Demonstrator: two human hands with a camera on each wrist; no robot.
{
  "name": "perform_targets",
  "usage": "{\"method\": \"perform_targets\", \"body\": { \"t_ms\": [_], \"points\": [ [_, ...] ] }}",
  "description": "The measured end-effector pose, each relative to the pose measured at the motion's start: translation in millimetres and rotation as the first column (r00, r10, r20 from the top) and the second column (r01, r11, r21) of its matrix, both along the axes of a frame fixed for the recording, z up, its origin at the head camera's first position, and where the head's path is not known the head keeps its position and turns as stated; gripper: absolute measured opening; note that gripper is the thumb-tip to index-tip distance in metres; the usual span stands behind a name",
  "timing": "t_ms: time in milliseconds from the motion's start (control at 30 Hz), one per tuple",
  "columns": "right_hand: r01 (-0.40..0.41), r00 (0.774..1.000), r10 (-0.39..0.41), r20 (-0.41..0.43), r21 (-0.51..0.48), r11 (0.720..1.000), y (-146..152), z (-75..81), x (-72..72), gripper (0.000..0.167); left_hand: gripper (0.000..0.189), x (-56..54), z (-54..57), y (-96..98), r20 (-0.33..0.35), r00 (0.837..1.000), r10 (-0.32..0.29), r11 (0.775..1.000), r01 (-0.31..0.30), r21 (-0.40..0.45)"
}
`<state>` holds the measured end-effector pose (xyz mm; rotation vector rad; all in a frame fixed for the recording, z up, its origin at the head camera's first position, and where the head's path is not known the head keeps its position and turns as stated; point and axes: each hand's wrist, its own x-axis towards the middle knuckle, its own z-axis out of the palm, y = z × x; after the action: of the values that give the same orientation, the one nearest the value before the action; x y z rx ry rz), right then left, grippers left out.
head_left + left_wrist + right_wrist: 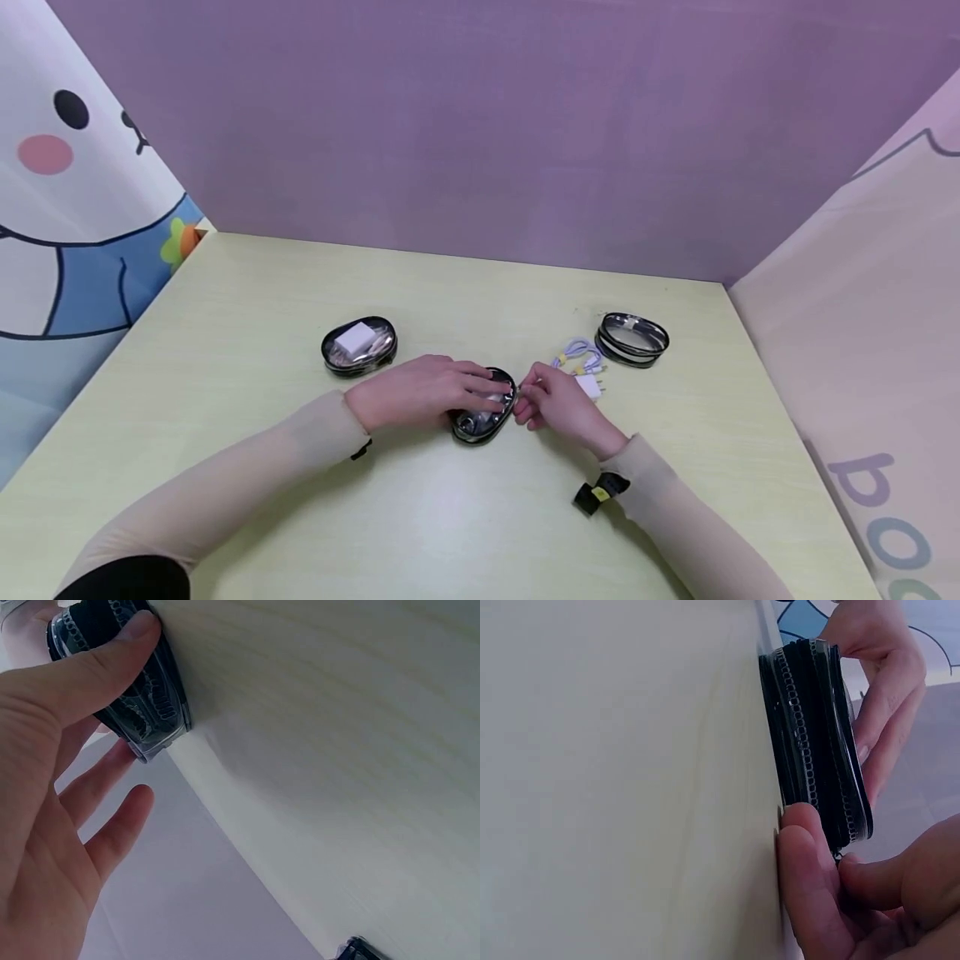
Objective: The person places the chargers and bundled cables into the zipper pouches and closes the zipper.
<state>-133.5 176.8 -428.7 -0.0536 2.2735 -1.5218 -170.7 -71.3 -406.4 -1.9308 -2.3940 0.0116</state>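
Observation:
My left hand (427, 390) holds a small oval clear zip case (478, 429) with black trim on the table, thumb against one side and fingers over its top. In the left wrist view the case (156, 697) shows its dark zipped side under the thumb. At its right end, my right hand (561, 406) pinches the zipper pull (838, 857) between thumb and curled forefinger. The zipper teeth (795, 709) run along the case's side in the right wrist view. Whatever lies inside the case is partly hidden by the left fingers.
A similar case (382, 354) containing a white charger (356, 340) lies to the left. Behind my right hand are a lilac cable (579, 350), a white plug adapter (588, 386) and another black-trimmed clear case (632, 360). A purple partition (480, 150) borders the table's back edge.

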Motion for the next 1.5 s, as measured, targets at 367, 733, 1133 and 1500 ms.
{"method": "perform_targets", "body": {
  "t_ms": [367,733,1133,1500],
  "points": [
    [-0.038,0.999,0.038,0.018,-0.031,0.999,3.7,1.7,6.4,0.01,0.068,0.7,-2.1,-0.1,0.03,0.999,0.024,0.999,-0.025,0.028],
    [-0.08,0.995,0.083,0.054,-0.05,0.996,9.2,3.7,11.2,0.011,0.065,2.0,-0.9,0.8,0.052,0.998,0.045,0.999,-0.045,0.012],
    [-0.11,0.989,0.119,0.084,-0.104,0.989,13.9,2.3,18.0,0.011,0.067,3.9,-1.3,2.3,0.077,0.996,0.054,0.998,-0.057,0.028],
    [-0.155,0.978,0.175,0.116,-0.162,0.975,16.6,-0.8,20.0,0.011,0.067,3.9,-0.6,2.6,0.098,0.993,0.072,0.997,-0.075,0.026]
  ]
}}
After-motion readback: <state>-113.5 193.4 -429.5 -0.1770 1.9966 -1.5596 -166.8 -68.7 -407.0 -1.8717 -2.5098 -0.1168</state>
